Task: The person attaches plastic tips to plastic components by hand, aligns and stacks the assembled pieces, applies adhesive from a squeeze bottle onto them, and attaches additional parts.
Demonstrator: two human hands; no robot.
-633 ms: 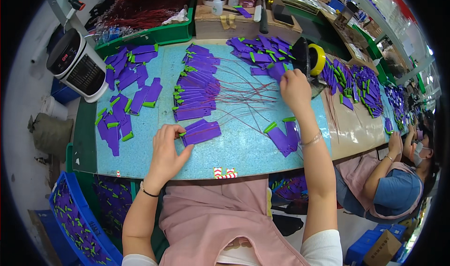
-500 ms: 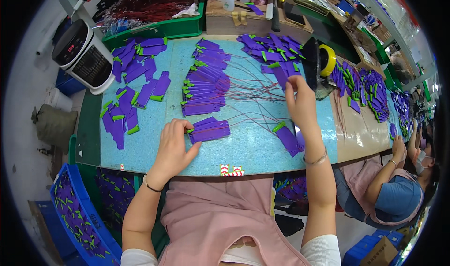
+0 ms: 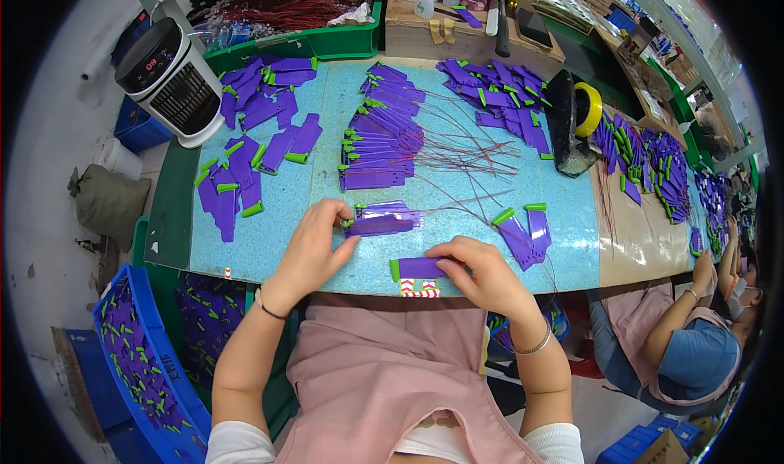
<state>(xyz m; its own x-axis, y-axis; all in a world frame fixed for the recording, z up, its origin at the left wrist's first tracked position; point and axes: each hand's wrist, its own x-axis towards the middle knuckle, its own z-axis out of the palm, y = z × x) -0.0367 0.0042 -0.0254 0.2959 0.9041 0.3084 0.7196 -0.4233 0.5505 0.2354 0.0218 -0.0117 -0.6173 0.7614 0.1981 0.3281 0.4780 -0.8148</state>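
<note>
Thumb and index finger of my left hand close round the green-tipped left end of a small stack of flat purple strips, from which thin dark red wires run to the right. My right hand pinches the right end of one purple strip with a green end, low over the table's near edge beside red-and-white marking tape. Beyond my left hand lies a long fanned row of purple strips with wires. Two more green-ended strips rest right of my right hand.
Loose purple strips lie at the left, near a black-and-white heater. Another pile sits far right, by a tape dispenser with a yellow roll. A green tray of wires stands behind. A co-worker works at right.
My right hand has come from the far right pile toward me and left, and now holds a purple strip. My left hand stays at the small stack. The whole view has shifted slightly.
</note>
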